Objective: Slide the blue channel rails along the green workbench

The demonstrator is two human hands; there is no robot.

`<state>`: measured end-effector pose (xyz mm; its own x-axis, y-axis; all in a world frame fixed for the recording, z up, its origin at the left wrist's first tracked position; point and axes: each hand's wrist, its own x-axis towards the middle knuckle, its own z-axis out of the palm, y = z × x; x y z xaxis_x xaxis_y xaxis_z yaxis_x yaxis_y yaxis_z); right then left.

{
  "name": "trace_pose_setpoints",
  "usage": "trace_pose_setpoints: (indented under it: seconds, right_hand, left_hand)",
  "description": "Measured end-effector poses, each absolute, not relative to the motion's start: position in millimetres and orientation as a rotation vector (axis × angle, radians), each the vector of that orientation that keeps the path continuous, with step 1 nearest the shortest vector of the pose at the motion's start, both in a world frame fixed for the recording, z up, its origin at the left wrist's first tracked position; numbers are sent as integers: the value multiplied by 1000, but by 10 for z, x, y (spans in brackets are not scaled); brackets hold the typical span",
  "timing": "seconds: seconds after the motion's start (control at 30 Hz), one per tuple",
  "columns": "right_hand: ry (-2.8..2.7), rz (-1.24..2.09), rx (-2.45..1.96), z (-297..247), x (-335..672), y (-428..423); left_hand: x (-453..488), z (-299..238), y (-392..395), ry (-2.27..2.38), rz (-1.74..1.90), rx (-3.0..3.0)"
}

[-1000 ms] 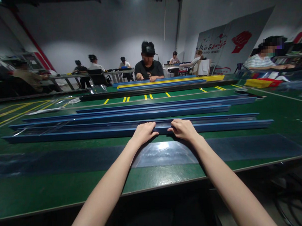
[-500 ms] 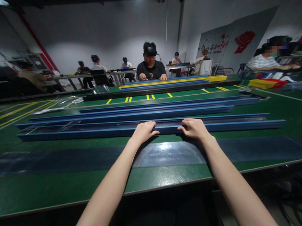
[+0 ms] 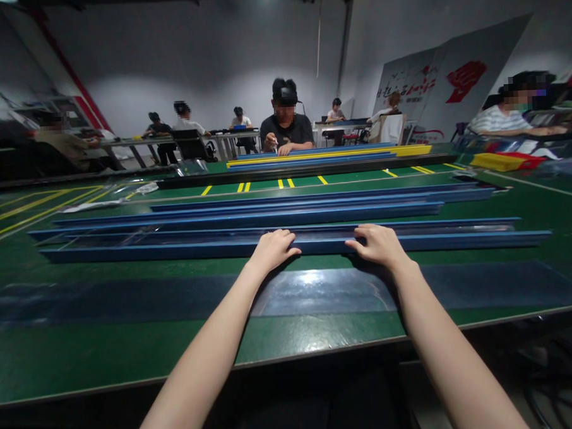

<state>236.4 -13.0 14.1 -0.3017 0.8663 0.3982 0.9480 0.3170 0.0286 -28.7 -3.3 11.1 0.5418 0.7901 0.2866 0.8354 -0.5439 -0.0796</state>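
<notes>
A long blue channel rail (image 3: pixel 150 251) lies across the green table (image 3: pixel 107 361), nearest of several such rails. My left hand (image 3: pixel 272 249) grips its near wall at the middle, fingers curled over the top edge. A hand's width to the right, my right hand (image 3: pixel 379 244) holds the same wall in the same way. A clear plastic sheet (image 3: pixel 318 290) lies flat on the table just below both hands.
More blue rails (image 3: pixel 248 217) lie in rows behind the held one. A person in a dark shirt (image 3: pixel 285 127) sits across at blue and yellow rails (image 3: pixel 326 154). Other people work at tables left, behind and right. Yellow and red bins (image 3: pixel 500 161) stand at right.
My right hand has slid to the right along the rail, widening the gap between my hands. The rail has shifted right with it. My left hand stays in place.
</notes>
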Motion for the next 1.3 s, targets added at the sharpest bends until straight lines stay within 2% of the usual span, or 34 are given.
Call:
trace_pose_setpoints:
  seconds: [0.3, 0.63, 1.3]
  right_hand:
    - [-2330, -403, -1586, 90, 2309, -115]
    - [-2415, -553, -1340, 31, 1983, -72]
    - [-2319, -452, -1585, 121, 2147, -119]
  left_hand:
    - [-284, 92, -28, -1364, -333, -2552]
    - [-272, 101, -49, -1389, -347, -2566]
    - [-242, 95, -72, -1303, -339, -2506]
